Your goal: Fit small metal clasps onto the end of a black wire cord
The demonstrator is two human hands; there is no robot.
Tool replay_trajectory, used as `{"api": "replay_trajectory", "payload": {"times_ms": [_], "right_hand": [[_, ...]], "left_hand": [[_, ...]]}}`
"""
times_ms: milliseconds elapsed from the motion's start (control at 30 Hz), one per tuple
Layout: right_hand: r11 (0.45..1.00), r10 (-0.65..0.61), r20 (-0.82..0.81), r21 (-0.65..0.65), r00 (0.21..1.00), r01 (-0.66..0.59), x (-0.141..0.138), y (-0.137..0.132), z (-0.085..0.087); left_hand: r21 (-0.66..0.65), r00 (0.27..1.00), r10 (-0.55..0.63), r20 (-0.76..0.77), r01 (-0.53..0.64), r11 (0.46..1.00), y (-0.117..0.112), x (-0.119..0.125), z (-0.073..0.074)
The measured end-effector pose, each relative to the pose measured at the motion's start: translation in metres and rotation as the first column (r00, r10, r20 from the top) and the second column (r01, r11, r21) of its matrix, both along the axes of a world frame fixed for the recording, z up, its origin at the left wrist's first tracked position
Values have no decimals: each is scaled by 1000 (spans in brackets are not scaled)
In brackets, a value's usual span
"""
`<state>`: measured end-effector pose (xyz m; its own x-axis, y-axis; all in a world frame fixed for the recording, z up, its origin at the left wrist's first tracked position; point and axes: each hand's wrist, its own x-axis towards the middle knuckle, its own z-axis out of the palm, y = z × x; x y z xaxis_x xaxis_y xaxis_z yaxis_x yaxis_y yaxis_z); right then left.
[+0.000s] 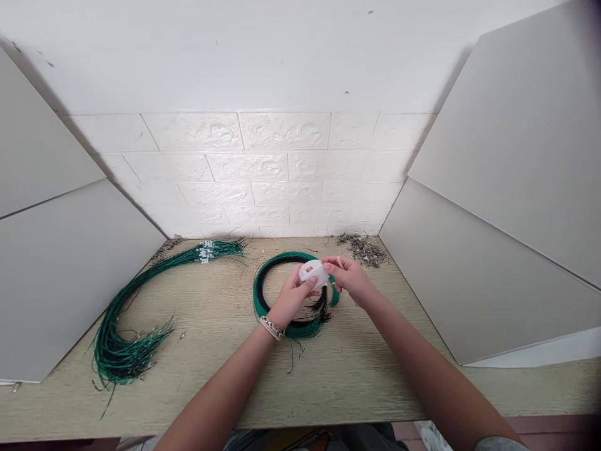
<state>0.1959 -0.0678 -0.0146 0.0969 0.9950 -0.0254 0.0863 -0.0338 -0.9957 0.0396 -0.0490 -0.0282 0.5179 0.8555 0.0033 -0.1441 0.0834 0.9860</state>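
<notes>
My left hand (294,295) wears a bracelet and is closed around a white rounded plastic piece (313,274) with a slot in its face; its exact kind does not show. At the right edge of that piece, the fingers of my right hand (350,279) are pinched together. Whatever they hold is too small to make out. Both hands are above a coiled bundle of green and black wires (260,294) lying on the table. The cut ends of the black wires (323,307) stick out below the white piece, and part of the coil is hidden by my hands.
On the left, a long bundle of green wires (110,313) lies curved, with small white connectors (205,251) near its far end. Debris (364,249) is heaped in the back right corner. Grey panels (498,269) flank the wooden table (211,351), and a white brick-patterned wall (282,169) stands behind.
</notes>
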Motion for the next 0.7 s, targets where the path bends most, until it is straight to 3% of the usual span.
{"api": "replay_trajectory", "payload": {"times_ms": [67, 133, 200, 267, 300, 367, 400, 467, 567, 633, 700], "right_hand": [[991, 105, -130, -72, 986, -115, 5, 0, 3], [983, 148, -134, -91, 980, -161, 10, -1, 5], [992, 104, 19, -80, 994, -102, 20, -4, 8], [999, -30, 327, -21, 945, 39, 36, -10, 9], [993, -111, 509, 25, 854, 114, 46, -14, 9], [968, -235, 809, 145, 538, 206, 69, -22, 5], [954, -252, 885, 159, 391, 254, 79, -26, 1], [941, -170, 965, 100, 198, 322, 97, -33, -9], [942, -40, 995, 9, 87, 336, 108, -39, -19], [942, -46, 996, 17, 78, 336, 106, -37, -19], [932, -126, 985, 77, 119, 353, 99, -30, -15]], "left_hand": [[-9, 1000, -16, -17, 16, 1000, -2, 0, 3], [25, 998, -23, -64, 25, 999, -3, 0, 4], [94, 990, 14, -144, -1, 996, -2, 0, 3], [184, 966, 99, -237, -55, 981, 0, 1, 0], [227, 951, 148, -273, -86, 970, 1, 1, -1], [292, 922, 227, -314, -134, 947, 5, 0, -4], [315, 913, 252, -322, -148, 938, 6, 0, -5], [355, 900, 283, -332, -159, 921, 8, -1, -7], [427, 894, 285, -347, -120, 896, 9, -1, -8], [478, 901, 254, -351, -61, 876, 8, -1, -8], [517, 909, 211, -359, 6, 856, 8, -1, -8]]}}
